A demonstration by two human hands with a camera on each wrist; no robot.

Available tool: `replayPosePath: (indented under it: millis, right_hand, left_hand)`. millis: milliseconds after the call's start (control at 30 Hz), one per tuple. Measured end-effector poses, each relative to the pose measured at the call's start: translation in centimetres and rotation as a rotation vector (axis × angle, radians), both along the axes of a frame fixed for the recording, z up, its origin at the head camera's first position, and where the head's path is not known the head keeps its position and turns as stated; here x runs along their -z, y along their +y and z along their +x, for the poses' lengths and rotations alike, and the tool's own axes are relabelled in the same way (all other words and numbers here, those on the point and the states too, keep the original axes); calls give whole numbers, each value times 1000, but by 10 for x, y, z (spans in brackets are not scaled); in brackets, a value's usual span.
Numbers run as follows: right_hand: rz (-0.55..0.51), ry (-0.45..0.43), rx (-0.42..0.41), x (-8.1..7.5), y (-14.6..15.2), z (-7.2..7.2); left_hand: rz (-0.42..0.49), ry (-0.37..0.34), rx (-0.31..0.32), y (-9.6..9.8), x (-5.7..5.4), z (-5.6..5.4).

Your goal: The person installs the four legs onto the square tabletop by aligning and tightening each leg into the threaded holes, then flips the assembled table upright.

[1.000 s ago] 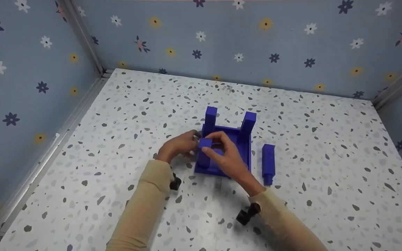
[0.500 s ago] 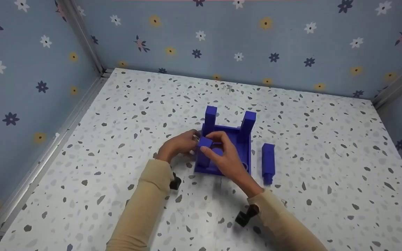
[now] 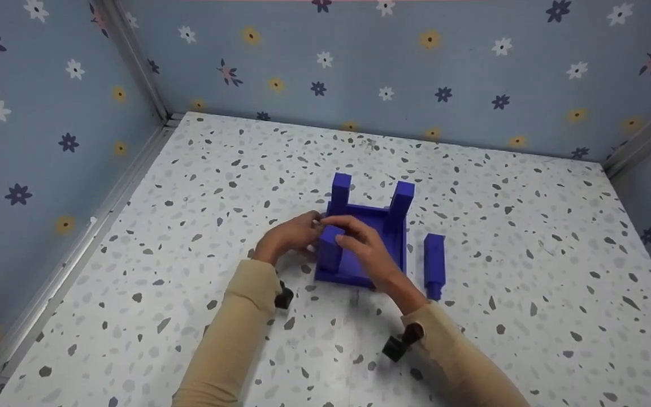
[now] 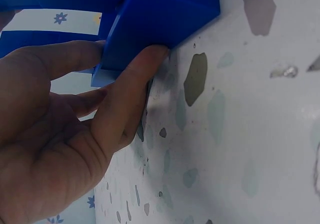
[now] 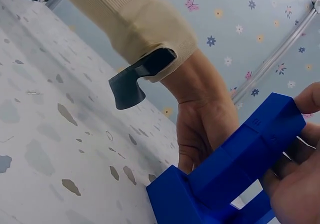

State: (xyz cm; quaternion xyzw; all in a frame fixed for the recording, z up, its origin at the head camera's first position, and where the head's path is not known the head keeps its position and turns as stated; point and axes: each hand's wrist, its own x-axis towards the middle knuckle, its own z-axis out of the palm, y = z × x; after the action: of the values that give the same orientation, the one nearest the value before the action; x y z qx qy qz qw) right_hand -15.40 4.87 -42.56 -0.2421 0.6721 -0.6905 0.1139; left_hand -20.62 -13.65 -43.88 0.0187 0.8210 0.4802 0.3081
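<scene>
A blue frame-like base (image 3: 357, 277) with a raised rim lies on the table, with several square legs standing up from it. My left hand (image 3: 291, 233) holds the base's left side; in the left wrist view its fingers (image 4: 120, 99) lie against the blue edge, close to the tabletop. At the near left corner stands a blue leg (image 3: 330, 254). My right hand (image 3: 373, 254) pinches this leg's top between thumb and fingers, as the right wrist view also shows with the leg (image 5: 245, 154). The leg's lower joint is hidden in the head view.
One loose blue leg (image 3: 434, 263) with a stepped peg end lies right of the base. Two upright legs, far left (image 3: 341, 192) and far right (image 3: 403, 200), rise at the back. Flowered walls (image 3: 359, 68) enclose the speckled table (image 3: 529, 254).
The near left leg's top has turned between the frames. My right fingers have shifted left across its far side. The left hand and the base have stayed in place.
</scene>
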Motion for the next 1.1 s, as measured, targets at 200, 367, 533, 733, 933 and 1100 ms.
replayPosePath:
  millis: [200, 367, 533, 733, 933, 1100]
  right_hand:
    - [-30, 20, 5, 1, -1, -1]
    - [-16, 59, 41, 3, -1, 0]
    - [39, 111, 94, -1, -2, 3]
    - [79, 153, 151, -9, -5, 12]
    - [123, 186, 205, -22, -9, 22]
    - [136, 181, 239, -22, -11, 24]
  left_hand:
    - [5, 13, 3, 1, 1, -1]
    - [6, 5, -16, 0, 2, -1]
    - [-7, 11, -13, 1, 1, -1]
    - [17, -10, -17, 1, 0, -1]
    - [23, -12, -13, 1, 0, -1]
    - [-9, -4, -4, 1, 0, -1]
